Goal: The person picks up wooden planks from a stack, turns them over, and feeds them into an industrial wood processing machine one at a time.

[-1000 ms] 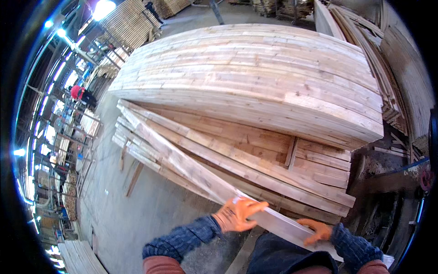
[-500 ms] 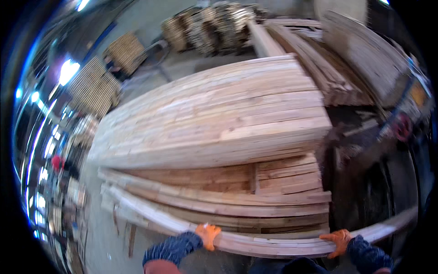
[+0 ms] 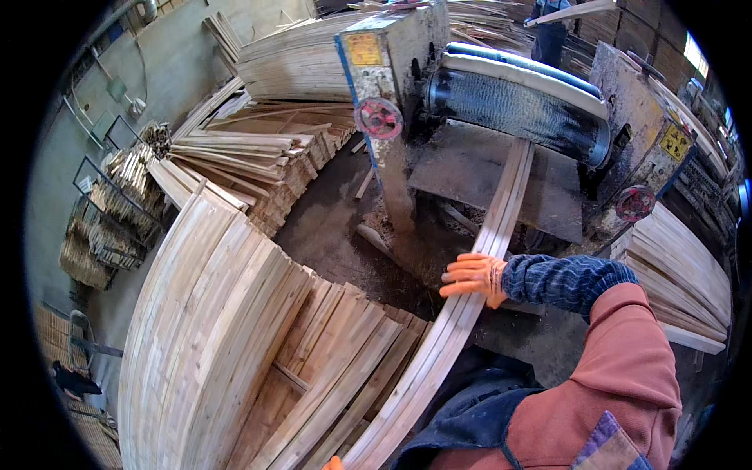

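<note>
A bundle of long narrow wooden boards (image 3: 450, 333) runs away from my body, its far end on the metal bed (image 3: 454, 160) of a roller machine. My right hand (image 3: 475, 278), in an orange glove, lies across the top of the boards with its fingers stretched out and slightly apart. Only a bit of my left hand (image 3: 334, 464), also orange-gloved, shows at the lower edge beside the near part of the boards; its fingers are cut off. Above the bed sits a wide dark roller (image 3: 517, 110).
A large stack of boards (image 3: 196, 313) stands at my left, lower layers (image 3: 329, 337) beside the bundle. Red handwheels (image 3: 378, 118) sit on the machine's posts. More boards (image 3: 674, 266) lie at right. Beyond the machine stands another person (image 3: 550, 35) with a board.
My view has swung right, from the stack to the roller machine. The boards now point away from me onto its bed. My right hand's fingers have straightened over the boards.
</note>
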`<state>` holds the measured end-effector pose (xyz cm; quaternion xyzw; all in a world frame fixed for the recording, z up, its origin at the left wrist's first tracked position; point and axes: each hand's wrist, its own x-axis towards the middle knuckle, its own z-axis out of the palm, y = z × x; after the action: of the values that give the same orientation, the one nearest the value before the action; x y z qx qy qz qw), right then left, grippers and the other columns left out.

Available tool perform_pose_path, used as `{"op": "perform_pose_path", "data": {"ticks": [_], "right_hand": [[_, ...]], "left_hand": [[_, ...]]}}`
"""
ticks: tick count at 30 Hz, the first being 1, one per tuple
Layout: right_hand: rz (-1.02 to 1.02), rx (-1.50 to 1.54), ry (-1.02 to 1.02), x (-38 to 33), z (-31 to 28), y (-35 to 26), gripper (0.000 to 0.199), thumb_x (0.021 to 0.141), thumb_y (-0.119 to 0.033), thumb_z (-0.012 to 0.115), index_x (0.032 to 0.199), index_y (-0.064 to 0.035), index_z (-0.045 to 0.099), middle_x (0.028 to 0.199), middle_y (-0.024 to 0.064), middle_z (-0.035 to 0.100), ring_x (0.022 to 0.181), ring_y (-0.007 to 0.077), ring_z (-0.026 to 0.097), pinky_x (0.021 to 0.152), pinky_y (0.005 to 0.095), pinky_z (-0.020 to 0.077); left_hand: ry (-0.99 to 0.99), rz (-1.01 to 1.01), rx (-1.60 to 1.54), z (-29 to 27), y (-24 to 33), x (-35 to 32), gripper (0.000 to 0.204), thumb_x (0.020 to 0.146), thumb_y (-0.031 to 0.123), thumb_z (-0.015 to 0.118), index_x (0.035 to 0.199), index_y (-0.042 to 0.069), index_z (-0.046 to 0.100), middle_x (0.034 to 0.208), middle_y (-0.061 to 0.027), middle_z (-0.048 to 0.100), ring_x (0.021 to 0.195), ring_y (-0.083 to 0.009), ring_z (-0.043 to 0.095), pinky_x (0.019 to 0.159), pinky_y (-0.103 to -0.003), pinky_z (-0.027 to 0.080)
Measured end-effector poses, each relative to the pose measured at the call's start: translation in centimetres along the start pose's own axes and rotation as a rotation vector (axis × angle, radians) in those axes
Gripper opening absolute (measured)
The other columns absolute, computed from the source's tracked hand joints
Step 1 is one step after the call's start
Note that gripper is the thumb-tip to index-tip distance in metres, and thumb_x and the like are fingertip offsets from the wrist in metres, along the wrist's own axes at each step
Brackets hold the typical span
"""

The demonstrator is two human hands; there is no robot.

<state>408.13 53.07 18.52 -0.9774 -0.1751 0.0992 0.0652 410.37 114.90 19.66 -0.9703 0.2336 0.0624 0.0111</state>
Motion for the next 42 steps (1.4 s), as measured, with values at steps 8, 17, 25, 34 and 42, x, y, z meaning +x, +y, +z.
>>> {"op": "perform_pose_path", "data": {"ticks": [8, 17, 25, 34, 42], "right_hand": [[-0.191, 0.066, 0.297, 1.4, 2.7, -2.9, 0.122, 0.052, -0.013, 0.076, 0.165, -0.0288, 0.032, 0.158, 0.0139, 0.048, 0.145, 0.0332, 0.047, 0.125, 0.0521, 0.0320], [-0.267, 0.001, 0.105, 1.4, 3.4, 0.0, 0.124, 0.056, -0.016, 0.083, 0.166, -0.0300, 0.028, 0.132, 0.0087, 0.066, 0.123, 0.0287, 0.064, 0.120, 0.0489, 0.0378], [-0.227, -0.066, 0.116, -1.8, 1.8, 8.3, 0.121, 0.054, -0.013, 0.083, 0.163, -0.0316, 0.034, 0.135, 0.0066, 0.066, 0.127, 0.0275, 0.062, 0.122, 0.0504, 0.0352], [0.113, -0.206, 0.159, -3.3, 0.9, 13.0, 0.120, 0.055, -0.008, 0.085, 0.162, -0.0329, 0.035, 0.150, 0.0092, 0.056, 0.143, 0.0300, 0.049, 0.127, 0.0504, 0.0279], [-0.402, 0.036, 0.314, 1.1, 4.3, -2.8, 0.121, 0.052, -0.023, 0.080, 0.164, -0.0286, 0.034, 0.146, 0.0132, 0.058, 0.137, 0.0317, 0.055, 0.121, 0.0509, 0.0386]], "left_hand": [[-0.068, 0.030, 0.024, 1.6, 13.0, 6.4, 0.051, 0.093, 0.027, 0.063, 0.140, 0.009, 0.060, 0.113, -0.0178, 0.071, 0.108, -0.0417, 0.066, 0.096, -0.053, 0.051], [0.207, 0.096, -0.292, -0.2, 25.0, 9.4, 0.094, 0.052, 0.038, 0.089, 0.135, 0.005, 0.059, 0.116, -0.0215, 0.068, 0.114, -0.0388, 0.063, 0.103, -0.051, 0.048], [0.296, 0.052, -0.091, 1.2, 10.2, -1.2, 0.070, 0.086, 0.036, 0.072, 0.148, 0.006, 0.056, 0.144, -0.0188, 0.060, 0.136, -0.0399, 0.052, 0.116, -0.056, 0.038], [-0.366, 0.025, 0.184, 2.9, 7.8, 2.9, 0.087, 0.075, 0.055, 0.081, 0.148, 0.013, 0.058, 0.154, -0.0090, 0.051, 0.139, -0.0299, 0.048, 0.117, -0.049, 0.038], [-0.240, 0.145, -0.147, 0.4, 19.5, 7.3, 0.108, 0.057, 0.044, 0.092, 0.146, 0.005, 0.045, 0.123, -0.0217, 0.065, 0.118, -0.0393, 0.062, 0.103, -0.051, 0.048]]}}
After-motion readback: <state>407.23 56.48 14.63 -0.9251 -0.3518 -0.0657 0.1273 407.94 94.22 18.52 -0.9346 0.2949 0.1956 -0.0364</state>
